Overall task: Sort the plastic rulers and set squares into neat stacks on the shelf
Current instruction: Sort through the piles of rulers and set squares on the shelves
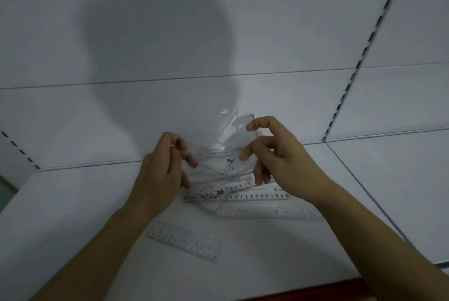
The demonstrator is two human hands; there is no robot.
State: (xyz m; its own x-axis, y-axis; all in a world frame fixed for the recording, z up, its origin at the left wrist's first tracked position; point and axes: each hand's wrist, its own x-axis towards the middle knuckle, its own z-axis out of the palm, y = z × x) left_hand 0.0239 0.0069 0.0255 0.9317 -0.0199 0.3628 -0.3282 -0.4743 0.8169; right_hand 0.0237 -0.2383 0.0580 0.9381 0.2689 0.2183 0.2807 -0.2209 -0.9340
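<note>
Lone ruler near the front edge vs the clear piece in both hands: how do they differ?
The lone ruler lies flat on the shelf, untouched; the held clear piece is lifted, gripped by the left hand and right hand. The lone ruler is a narrow strip; the held clear piece looks broader. Both are transparent plastic.

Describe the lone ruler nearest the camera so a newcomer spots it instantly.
Start at the white shelf and find the left hand. Below its forearm lies a short clear ruler, flat and angled. Unlike the pile of rulers between the hands, it lies alone, apart, untouched.
</note>
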